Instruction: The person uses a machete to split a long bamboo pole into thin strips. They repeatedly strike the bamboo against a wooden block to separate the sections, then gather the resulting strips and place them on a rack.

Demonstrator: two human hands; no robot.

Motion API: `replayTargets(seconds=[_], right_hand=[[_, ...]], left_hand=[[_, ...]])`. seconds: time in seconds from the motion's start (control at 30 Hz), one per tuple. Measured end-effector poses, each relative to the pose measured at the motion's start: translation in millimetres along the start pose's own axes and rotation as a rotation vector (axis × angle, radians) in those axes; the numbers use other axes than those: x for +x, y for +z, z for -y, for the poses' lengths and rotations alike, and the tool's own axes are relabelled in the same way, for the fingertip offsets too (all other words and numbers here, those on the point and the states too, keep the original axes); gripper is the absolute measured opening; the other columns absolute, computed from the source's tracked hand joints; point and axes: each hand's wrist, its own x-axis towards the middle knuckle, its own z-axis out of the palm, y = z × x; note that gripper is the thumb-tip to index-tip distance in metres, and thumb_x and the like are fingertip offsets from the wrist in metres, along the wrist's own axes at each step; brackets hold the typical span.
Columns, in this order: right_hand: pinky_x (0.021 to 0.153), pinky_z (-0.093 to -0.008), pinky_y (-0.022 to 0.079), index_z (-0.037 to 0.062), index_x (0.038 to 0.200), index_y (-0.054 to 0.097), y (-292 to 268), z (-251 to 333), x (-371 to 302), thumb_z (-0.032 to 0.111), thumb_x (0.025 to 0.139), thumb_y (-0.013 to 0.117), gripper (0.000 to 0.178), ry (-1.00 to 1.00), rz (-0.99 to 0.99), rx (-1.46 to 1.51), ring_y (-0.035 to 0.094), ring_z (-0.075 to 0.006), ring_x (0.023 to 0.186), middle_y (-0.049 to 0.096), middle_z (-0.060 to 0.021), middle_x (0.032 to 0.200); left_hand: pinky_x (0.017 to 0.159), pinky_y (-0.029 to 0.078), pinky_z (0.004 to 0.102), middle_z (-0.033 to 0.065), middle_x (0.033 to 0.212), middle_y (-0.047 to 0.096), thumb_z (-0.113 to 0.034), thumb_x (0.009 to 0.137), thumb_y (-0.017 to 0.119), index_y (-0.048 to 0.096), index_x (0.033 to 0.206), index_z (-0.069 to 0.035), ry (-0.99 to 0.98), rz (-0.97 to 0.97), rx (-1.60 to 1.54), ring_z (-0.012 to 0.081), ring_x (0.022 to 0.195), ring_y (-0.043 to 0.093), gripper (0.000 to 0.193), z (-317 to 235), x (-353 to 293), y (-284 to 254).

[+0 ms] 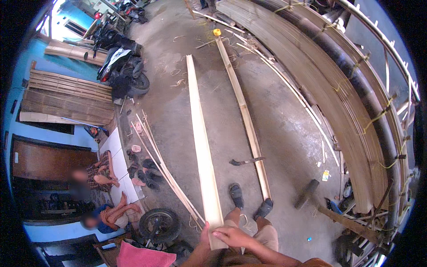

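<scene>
A long, pale split bamboo length runs from my body out over the concrete floor. Its near end is between my hands. My left hand grips its left edge, the thumb up along the side. From the right, my right hand holds the near end, fingers over the edge. To the right, a second split bamboo length lies on the floor, hollow side up. Across it rests a blade with a dark curved handle. My sandalled feet stand by its near end.
Thin bamboo strips lie at left, near a wheel and pink cloth. Two people sit by the doorway, beyond loose sandals. Motorbikes stand far left. Bundled bamboo slats and a mallet are at right.
</scene>
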Motion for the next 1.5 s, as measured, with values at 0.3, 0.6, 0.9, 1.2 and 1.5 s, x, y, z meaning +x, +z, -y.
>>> replayTargets(seconds=[0.3, 0.6, 0.9, 1.2, 1.5], right_hand=[[0.062, -0.0293, 0.054, 0.0042, 0.108, 0.064, -84, -263, 212, 0.026, 0.098, 0.058, 0.025, 0.411, -0.417, 0.492, 0.064, -0.0154, 0.073, 0.065, -0.0062, 0.087], [0.054, -0.0378, 0.05, -0.0002, 0.109, 0.054, -103, -619, 481, 0.046, 0.09, 0.065, 0.051, 0.73, -1.306, 0.612, 0.059, -0.0198, 0.057, 0.063, -0.0104, 0.084], [0.073, -0.04, 0.048, -0.002, 0.098, 0.057, -79, -617, 481, 0.029, 0.089, 0.063, 0.033, 0.662, -1.595, 0.715, 0.058, -0.0198, 0.081, 0.057, -0.0063, 0.083], [0.091, -0.0421, 0.053, 0.0096, 0.136, 0.049, 89, -219, 470, 0.015, 0.082, 0.056, 0.055, 0.747, -0.118, 1.211, 0.065, -0.0299, 0.103, 0.064, -0.0152, 0.119], [0.064, -0.0407, 0.056, 0.0065, 0.091, 0.064, 111, -31, 526, 0.028, 0.084, 0.054, 0.025, 0.759, 0.003, 1.153, 0.067, -0.0249, 0.068, 0.069, -0.0115, 0.082]], left_hand=[[0.085, 0.053, 0.0455, 0.0217, 0.113, 0.064, -0.06, 0.092, 0.05, 0.051, 0.131, 0.002, -0.325, -0.388, 0.617, 0.0368, 0.099, 0.066, 0.073, -112, -2, -163], [0.085, 0.053, 0.0457, 0.0219, 0.113, 0.065, -0.059, 0.093, 0.05, 0.052, 0.13, 0.003, -0.303, -0.677, 0.914, 0.0373, 0.1, 0.066, 0.072, -175, 166, -227], [0.086, 0.053, 0.046, 0.0221, 0.114, 0.065, -0.057, 0.093, 0.051, 0.053, 0.13, 0.003, -0.253, -0.601, 0.942, 0.0379, 0.1, 0.066, 0.071, -195, 246, -246], [0.086, 0.052, 0.0462, 0.0223, 0.114, 0.065, -0.056, 0.093, 0.052, 0.054, 0.129, 0.003, -0.047, -0.476, 0.974, 0.0385, 0.1, 0.065, 0.069, -281, 207, -182], [0.086, 0.052, 0.0465, 0.0225, 0.114, 0.065, -0.055, 0.093, 0.053, 0.055, 0.128, 0.003, 0.1, -0.463, 1.004, 0.039, 0.101, 0.065, 0.068, -396, 84, -135]])
